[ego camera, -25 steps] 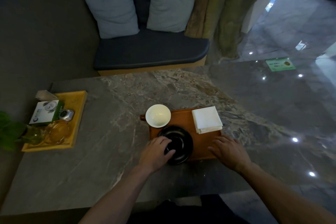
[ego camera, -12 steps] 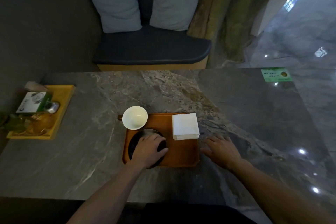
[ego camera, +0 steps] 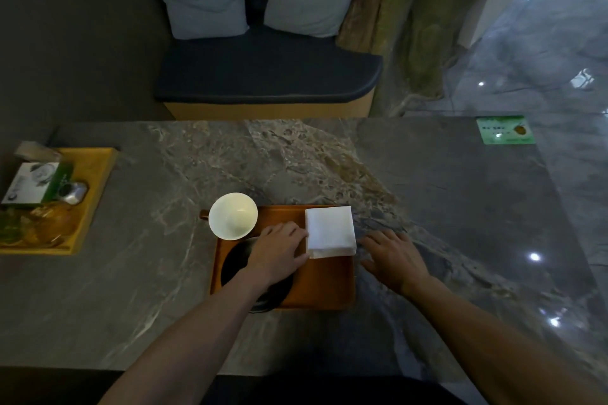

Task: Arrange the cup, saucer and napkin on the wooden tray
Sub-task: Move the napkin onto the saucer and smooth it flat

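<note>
Far off the left hand (ego camera: 279, 251), at the table's edge: a yellow tray (ego camera: 95, 194) of small clutter, not part of the job.

Just beyond and left of that hand: white cup (ego camera: 233, 215), upright and empty, perched over the far-left corner of the wooden tray (ego camera: 324, 283). Looks like thin ceramic, so light, slick, chippable; best pinched at the rim or cradled round the wall.

Under the left hand: dark saucer (ego camera: 235, 268) lying flat on the tray's left half, its near edge overhanging the tray lip. Probably glazed, stiff, slippery; take it by the rim, thumb on top. The hand lies palm-down and loosely spread over it, fingertips reaching to the napkin's left edge; cannot tell whether it grips anything.

Between the hands: folded white napkin (ego camera: 330, 232) on the tray's far-right corner. Soft, weightless, apt to unfold; slide it flat or pinch the whole stack.

Right hand (ego camera: 393, 256): open, fingers splayed, empty, resting on the marble table (ego camera: 460, 194) just beside the tray's right edge.
</note>
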Available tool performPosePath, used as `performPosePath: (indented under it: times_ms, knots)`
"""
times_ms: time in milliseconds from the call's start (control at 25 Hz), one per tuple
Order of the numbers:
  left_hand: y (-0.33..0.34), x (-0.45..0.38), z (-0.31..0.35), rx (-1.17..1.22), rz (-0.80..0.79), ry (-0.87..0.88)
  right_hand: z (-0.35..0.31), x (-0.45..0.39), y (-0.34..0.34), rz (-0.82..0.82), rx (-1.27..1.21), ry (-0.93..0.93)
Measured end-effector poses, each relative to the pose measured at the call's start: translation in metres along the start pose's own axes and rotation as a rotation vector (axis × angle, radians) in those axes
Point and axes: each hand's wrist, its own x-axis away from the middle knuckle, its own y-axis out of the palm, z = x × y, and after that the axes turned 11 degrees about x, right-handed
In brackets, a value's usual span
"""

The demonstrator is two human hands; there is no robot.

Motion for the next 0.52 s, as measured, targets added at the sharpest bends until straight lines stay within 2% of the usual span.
performPosePath:
  times_ms: [320, 520]
  knots:
    - [0.003, -0.03, 0.002, -0.107, -0.113, 0.021, -0.009, -0.021, -0.002, 0.008, -0.046, -0.049]
    - [0.01, -0.036, 0.0, -0.167, -0.122, 0.032, -0.011, -0.026, 0.003, -0.021, -0.02, -0.044]
